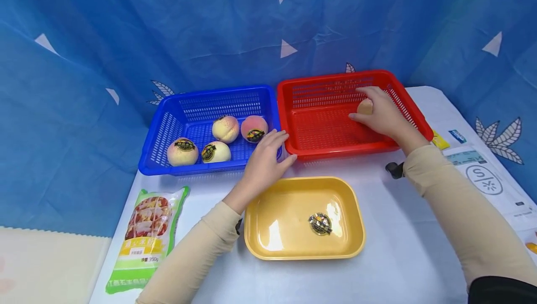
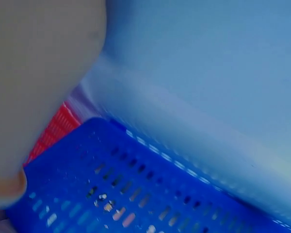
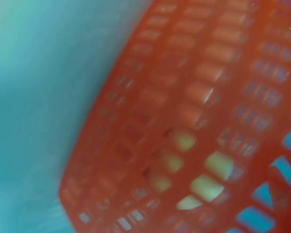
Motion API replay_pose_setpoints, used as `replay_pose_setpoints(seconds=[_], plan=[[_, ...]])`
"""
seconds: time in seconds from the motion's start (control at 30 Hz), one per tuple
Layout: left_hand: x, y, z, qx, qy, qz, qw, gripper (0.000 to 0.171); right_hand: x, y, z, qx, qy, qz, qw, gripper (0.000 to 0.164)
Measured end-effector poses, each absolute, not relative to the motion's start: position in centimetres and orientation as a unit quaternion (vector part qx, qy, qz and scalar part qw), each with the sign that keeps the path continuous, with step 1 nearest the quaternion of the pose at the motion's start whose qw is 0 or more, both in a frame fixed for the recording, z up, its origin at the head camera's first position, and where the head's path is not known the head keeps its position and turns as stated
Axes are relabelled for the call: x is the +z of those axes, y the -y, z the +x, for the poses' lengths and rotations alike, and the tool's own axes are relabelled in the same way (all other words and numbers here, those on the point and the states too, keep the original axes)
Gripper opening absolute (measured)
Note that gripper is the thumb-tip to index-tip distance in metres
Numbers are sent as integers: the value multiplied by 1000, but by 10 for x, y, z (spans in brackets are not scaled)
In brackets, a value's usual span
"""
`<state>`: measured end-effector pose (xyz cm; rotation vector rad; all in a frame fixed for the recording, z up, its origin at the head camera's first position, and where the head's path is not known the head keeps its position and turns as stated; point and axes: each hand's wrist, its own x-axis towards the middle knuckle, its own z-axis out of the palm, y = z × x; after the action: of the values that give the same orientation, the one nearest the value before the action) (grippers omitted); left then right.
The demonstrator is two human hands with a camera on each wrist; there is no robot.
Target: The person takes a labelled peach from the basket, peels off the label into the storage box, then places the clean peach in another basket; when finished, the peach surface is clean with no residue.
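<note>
Between thumb and fingers of the right hand: one peach, inside the red basket; gripped or loosed, cannot tell. Light, even finger pressure should limit bruising. Left hand, unclenched, holds nothing beside the blue basket.

Right hand in the red basket, fingers and thumb curved around a peach (partly hidden).
Left of the red basket stands a blue basket with four peaches; the left hand is at the red basket's near left corner (contact unclear). On the red basket's near side sits a yellow tray with a round label inside; well to its near left lies a green-edged bag.
</note>
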<state>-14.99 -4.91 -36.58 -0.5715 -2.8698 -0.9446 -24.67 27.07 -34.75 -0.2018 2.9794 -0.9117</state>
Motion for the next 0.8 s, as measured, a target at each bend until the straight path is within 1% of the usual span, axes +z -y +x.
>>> replay_pose_setpoints(seconds=[0.2,0.43,0.8], plan=[[-357,73,-141,-320,930,-173,45,63,-338,-243,-238,-291,-951,-102,-5,77],[-348,122,-130,-323,935,-133,67,69,-335,-210,-236,-303,-939,-165,-4,72],[-336,213,-122,-286,957,-9,55,94,-336,-144,-232,-285,-928,-238,25,66]])
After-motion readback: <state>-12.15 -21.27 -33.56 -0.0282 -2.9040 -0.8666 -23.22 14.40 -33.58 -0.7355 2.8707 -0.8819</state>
